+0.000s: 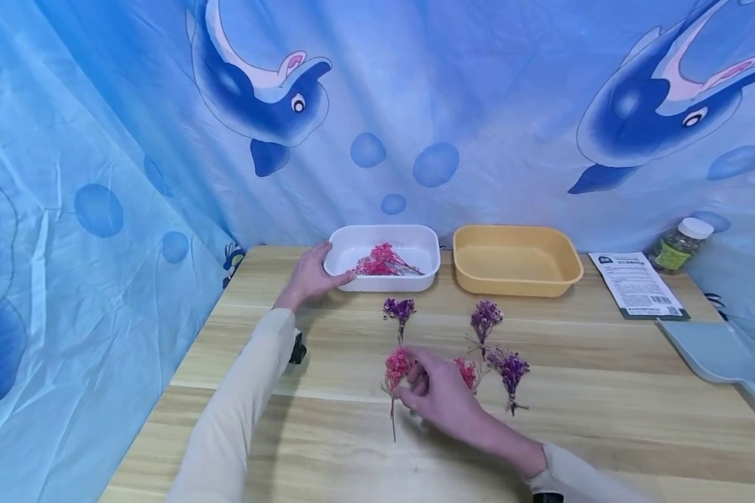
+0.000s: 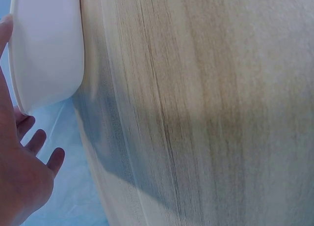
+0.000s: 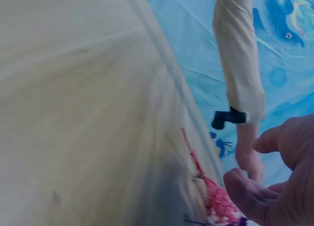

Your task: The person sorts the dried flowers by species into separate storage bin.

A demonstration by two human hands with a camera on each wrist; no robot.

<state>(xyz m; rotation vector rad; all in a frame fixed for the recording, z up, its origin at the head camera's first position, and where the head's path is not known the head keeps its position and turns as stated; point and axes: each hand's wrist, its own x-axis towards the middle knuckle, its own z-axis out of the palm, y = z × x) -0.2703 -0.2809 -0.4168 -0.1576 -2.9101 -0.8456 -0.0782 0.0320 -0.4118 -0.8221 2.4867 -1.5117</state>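
Pink flowers (image 1: 382, 258) already in white tray (image 1: 396, 283) — two loose pinks (image 1: 398, 365), three purple flowers (image 1: 509, 369) remain out. My left hand (image 1: 312, 275) grips tray; right hand (image 1: 443, 392), fingers parted, beside left pink.

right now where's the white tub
In the head view, the white tub sits near the table's far edge, just left of the yellow tub, with the left hand at its left end.

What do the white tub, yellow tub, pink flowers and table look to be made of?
White tub: likely plastic; smooth, thin-walled, rounded corners.
Yellow tub: probably plastic too; same smooth moulded look.
Pink flowers: maybe dried plant, given thin, wiry stems; could be artificial.
Table: wood-grain surface; solid wood or laminate, can't tell.
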